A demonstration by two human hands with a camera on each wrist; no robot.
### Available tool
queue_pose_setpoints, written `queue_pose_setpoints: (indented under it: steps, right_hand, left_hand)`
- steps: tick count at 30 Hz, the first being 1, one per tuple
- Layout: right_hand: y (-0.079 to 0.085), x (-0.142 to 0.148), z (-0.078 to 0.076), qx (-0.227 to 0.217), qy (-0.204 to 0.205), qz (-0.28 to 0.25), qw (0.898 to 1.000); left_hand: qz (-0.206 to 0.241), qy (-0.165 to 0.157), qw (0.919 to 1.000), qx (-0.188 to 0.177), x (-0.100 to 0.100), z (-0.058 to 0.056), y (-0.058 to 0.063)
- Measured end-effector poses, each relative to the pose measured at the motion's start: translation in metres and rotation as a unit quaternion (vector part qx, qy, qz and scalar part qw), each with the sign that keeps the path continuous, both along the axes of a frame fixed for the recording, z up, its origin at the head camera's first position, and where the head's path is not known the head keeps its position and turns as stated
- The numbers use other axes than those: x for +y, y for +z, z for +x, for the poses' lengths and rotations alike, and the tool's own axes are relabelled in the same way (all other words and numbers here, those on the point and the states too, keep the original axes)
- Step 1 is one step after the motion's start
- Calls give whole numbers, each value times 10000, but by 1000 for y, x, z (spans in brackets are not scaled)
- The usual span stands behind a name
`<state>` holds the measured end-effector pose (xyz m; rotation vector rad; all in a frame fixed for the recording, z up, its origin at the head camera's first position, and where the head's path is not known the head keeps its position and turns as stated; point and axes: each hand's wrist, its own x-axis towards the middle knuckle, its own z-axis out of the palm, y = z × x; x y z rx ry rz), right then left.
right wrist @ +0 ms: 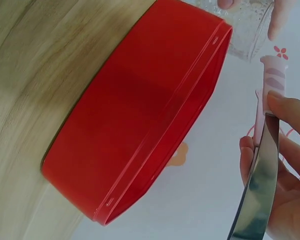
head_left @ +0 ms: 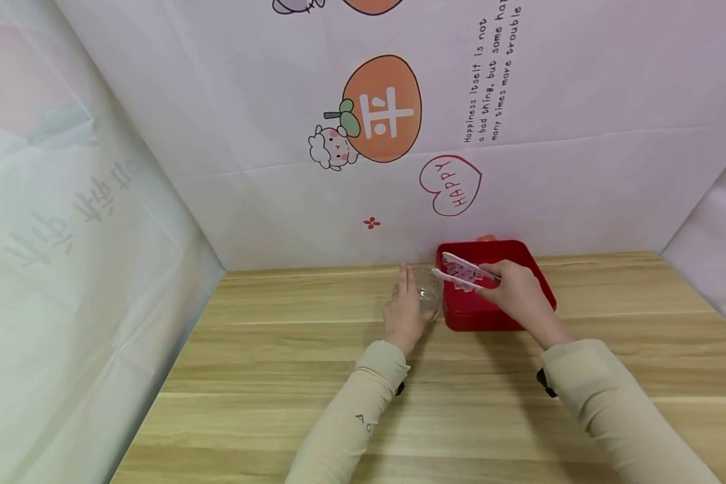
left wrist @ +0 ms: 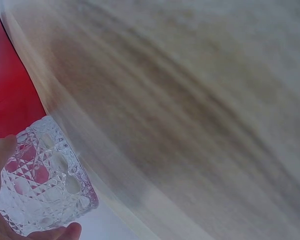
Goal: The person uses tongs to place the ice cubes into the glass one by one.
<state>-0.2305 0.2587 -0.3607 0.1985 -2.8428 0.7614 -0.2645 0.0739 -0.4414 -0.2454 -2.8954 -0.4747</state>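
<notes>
Just left of a red box (head_left: 478,322), my left hand (head_left: 404,310) holds a clear cut-glass cup (left wrist: 50,175). In the left wrist view the fingers and thumb curl around the cup's patterned wall. My right hand (head_left: 518,293) grips a pair of tongs (right wrist: 255,195) with metal arms and pale pink ends. The tongs' two ends stand apart over the left part of the box, near the cup's rim. Several translucent pink pieces (head_left: 462,270) show in the box, between and below the tongs' arms in the head view.
The box stands on a wood-grain table (head_left: 266,376), close to the printed white backdrop (head_left: 266,202) behind it. White sheeting (head_left: 85,302) also hangs along the left side.
</notes>
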Motion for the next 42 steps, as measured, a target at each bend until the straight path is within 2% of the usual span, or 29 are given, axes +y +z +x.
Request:
queue_pose_setpoints:
  steps: [10,16,30,37,42]
  right_hand:
    - [-9,9,-6,121,-230,128,9996]
    - [-17,15,-9,189,-291,219,9992]
    - [-26,21,-14,-558,-307,434,9970]
    - [-32,22,-16,-551,-422,637,9956]
    - [-34,21,-16,-723,-445,651,9943]
  left_hand:
    - [0,-3,10000,86,-1,1,0]
    - [32,37,10000,-46,0,1,1]
    - [-17,48,10000,16,0,0,0]
    - [25,1,10000,-16,-1,1,1]
    - [10,3,10000,-54,-1,2,3]
